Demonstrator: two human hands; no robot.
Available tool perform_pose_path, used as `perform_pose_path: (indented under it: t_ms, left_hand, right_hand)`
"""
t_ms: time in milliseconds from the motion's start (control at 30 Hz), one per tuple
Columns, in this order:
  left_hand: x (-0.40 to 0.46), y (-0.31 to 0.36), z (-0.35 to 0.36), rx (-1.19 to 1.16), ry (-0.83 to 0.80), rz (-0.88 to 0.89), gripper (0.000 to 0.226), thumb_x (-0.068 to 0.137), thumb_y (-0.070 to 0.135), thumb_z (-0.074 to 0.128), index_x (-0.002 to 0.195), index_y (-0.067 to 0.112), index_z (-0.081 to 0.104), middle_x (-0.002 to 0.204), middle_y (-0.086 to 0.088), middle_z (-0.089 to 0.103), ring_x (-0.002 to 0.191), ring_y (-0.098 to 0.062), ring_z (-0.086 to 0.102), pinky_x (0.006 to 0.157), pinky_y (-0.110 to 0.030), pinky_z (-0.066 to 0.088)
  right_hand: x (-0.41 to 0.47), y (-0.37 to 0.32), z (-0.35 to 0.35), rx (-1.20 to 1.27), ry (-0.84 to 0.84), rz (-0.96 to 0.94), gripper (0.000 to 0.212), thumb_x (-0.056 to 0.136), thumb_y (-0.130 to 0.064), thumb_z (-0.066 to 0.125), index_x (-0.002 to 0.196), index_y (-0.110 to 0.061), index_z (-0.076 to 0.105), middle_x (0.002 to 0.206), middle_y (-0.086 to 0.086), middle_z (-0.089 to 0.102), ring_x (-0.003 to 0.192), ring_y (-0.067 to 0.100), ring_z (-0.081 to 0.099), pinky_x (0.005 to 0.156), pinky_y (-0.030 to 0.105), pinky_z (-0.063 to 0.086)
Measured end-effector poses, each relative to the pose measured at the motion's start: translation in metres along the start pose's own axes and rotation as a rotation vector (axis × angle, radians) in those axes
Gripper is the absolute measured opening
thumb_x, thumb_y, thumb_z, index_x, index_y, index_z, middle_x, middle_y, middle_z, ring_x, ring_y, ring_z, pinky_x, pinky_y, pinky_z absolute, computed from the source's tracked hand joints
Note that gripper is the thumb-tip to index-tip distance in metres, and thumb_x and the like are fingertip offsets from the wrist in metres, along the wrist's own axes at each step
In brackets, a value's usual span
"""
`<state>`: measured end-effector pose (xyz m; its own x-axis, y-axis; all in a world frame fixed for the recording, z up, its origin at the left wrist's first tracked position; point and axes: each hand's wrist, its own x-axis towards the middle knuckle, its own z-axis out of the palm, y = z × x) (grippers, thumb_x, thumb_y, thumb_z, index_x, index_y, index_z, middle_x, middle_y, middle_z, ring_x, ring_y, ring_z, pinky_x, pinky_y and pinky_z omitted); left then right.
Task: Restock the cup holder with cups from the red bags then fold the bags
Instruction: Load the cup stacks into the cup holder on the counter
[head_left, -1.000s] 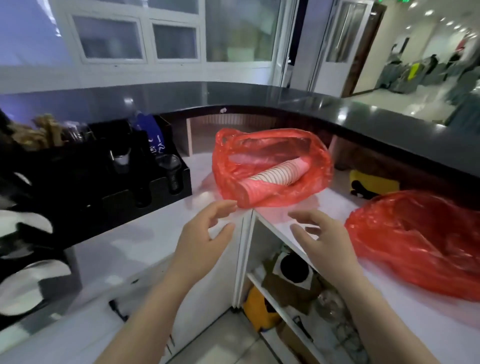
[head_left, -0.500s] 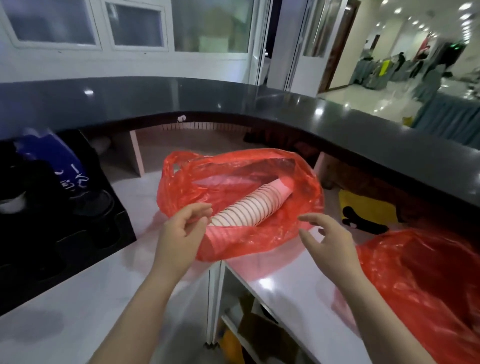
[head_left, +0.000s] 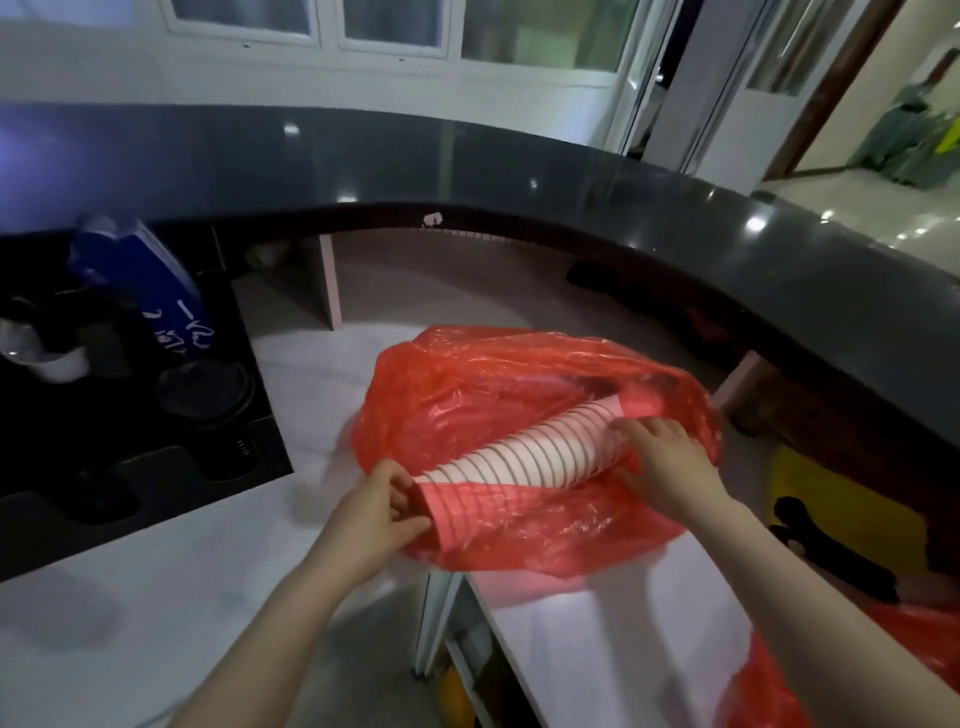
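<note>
Spanning the far side, the dark curved counter (head_left: 519, 171) overhangs the white bench (head_left: 130, 597), where the black cup holder (head_left: 130, 415) sits at the left edge. A red bag (head_left: 493, 384) lies at the bench's inner corner, above the gap between two bench sections, its mouth open toward the person. Inside it the stack of cups (head_left: 524, 457) lies on its side, part bare, part under plastic. The left hand (head_left: 363, 519) pinches the bag's film at the stack's near end; the right hand (head_left: 665, 457) rests with fingers curled on the stack's far part. Judged risk: the thin film may tear or cling, and the nested cups could separate and roll off into the gap. A second red bag (head_left: 779, 691) shows at the bench's right edge.
</note>
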<state>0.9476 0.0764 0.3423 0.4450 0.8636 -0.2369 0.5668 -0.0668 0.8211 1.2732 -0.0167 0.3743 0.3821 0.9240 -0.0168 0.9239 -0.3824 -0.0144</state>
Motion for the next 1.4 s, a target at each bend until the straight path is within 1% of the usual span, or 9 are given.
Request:
perform_pose_path:
  t_ms: [200, 300, 433, 600, 833, 967, 1167, 1300, 1400]
  left_hand:
    - [-0.004, 0.013, 0.005, 0.139, 0.309, 0.114, 0.025, 0.082, 0.018, 0.069, 0.088, 0.038, 0.054, 0.078, 0.012, 0.058, 0.07, -0.002, 0.056, 0.059, -0.018, 0.04]
    - [-0.003, 0.027, 0.002, 0.278, 0.382, 0.338, 0.025, 0.08, 0.014, 0.069, 0.101, 0.028, 0.065, 0.097, 0.012, 0.055, 0.087, -0.007, 0.052, 0.075, -0.02, 0.037]
    - [-0.001, 0.03, 0.006, 0.333, 0.25, 0.336, 0.031, 0.084, 0.015, 0.068, 0.114, 0.024, 0.064, 0.115, 0.01, 0.055, 0.106, -0.011, 0.054, 0.091, -0.023, 0.041]
    - [-0.008, 0.022, 0.0, 0.496, 0.601, 0.559, 0.032, 0.085, 0.018, 0.055, 0.114, 0.01, 0.065, 0.124, -0.008, 0.06, 0.124, -0.029, 0.05, 0.103, -0.05, 0.042]
    - [0.013, 0.04, -0.016, 0.604, 0.469, 0.353, 0.062, 0.085, 0.04, 0.066, 0.142, 0.033, 0.042, 0.159, 0.001, 0.007, 0.146, -0.032, -0.001, 0.112, -0.052, -0.002]
    - [0.018, 0.036, -0.018, 0.544, 0.368, 0.269, 0.066, 0.085, 0.045, 0.063, 0.144, 0.041, 0.032, 0.156, 0.012, -0.01, 0.147, -0.026, -0.007, 0.117, -0.055, 0.004]
    - [0.019, 0.041, -0.025, 0.383, 0.381, 0.306, 0.046, 0.095, 0.039, 0.05, 0.14, 0.032, 0.043, 0.16, 0.002, 0.011, 0.147, -0.02, 0.011, 0.118, -0.043, 0.015]
    - [0.015, 0.064, -0.036, 0.126, 0.422, 0.397, 0.05, 0.087, 0.064, 0.028, 0.133, 0.046, 0.037, 0.148, 0.024, 0.021, 0.136, 0.01, 0.017, 0.111, -0.017, 0.015]
    - [0.015, 0.075, -0.045, 0.061, 0.466, 0.432, 0.048, 0.088, 0.058, 0.04, 0.133, 0.044, 0.041, 0.137, 0.032, 0.032, 0.13, 0.013, 0.027, 0.104, -0.005, 0.018]
  right_hand:
    - [0.032, 0.013, 0.002, -0.075, 0.064, -0.103, 0.042, 0.089, -0.028, 0.054, 0.131, -0.023, 0.051, 0.127, 0.008, 0.055, 0.113, 0.032, 0.051, 0.083, 0.042, 0.049]
    - [0.045, 0.012, -0.001, -0.131, 0.122, -0.281, 0.041, 0.089, -0.028, 0.055, 0.13, -0.023, 0.056, 0.131, 0.007, 0.055, 0.116, 0.032, 0.049, 0.089, 0.043, 0.045]
    - [0.059, 0.01, -0.002, -0.281, -0.019, -0.419, 0.057, 0.089, -0.034, 0.048, 0.145, -0.036, 0.032, 0.152, -0.006, 0.032, 0.141, 0.024, 0.022, 0.11, 0.05, 0.019]
    - [0.061, 0.021, 0.008, -0.341, -0.028, -0.587, 0.071, 0.091, -0.018, 0.044, 0.151, -0.037, 0.01, 0.157, 0.0, 0.024, 0.147, 0.027, 0.01, 0.113, 0.055, 0.007]
    - [0.063, -0.003, 0.029, -0.264, -0.053, -0.712, 0.11, 0.078, -0.05, 0.07, 0.146, -0.047, -0.016, 0.158, 0.001, 0.022, 0.145, 0.031, 0.016, 0.115, 0.055, 0.008]
    - [0.069, -0.018, 0.03, -0.182, -0.018, -0.665, 0.097, 0.07, -0.066, 0.065, 0.147, -0.044, 0.009, 0.15, -0.002, 0.034, 0.135, 0.029, 0.033, 0.113, 0.051, 0.022]
    - [0.071, -0.023, 0.014, 0.131, 0.054, -0.546, 0.095, 0.059, -0.065, 0.068, 0.143, -0.041, 0.029, 0.142, -0.007, 0.045, 0.128, 0.025, 0.043, 0.103, 0.043, 0.035]
    - [0.07, -0.028, 0.0, 0.254, 0.065, -0.621, 0.093, 0.059, -0.059, 0.07, 0.142, -0.034, 0.035, 0.14, -0.007, 0.047, 0.125, 0.02, 0.046, 0.101, 0.04, 0.04]
    - [0.07, -0.036, -0.007, 0.391, 0.111, -0.598, 0.089, 0.06, -0.053, 0.075, 0.139, -0.031, 0.039, 0.132, -0.006, 0.052, 0.12, 0.02, 0.05, 0.099, 0.041, 0.041]
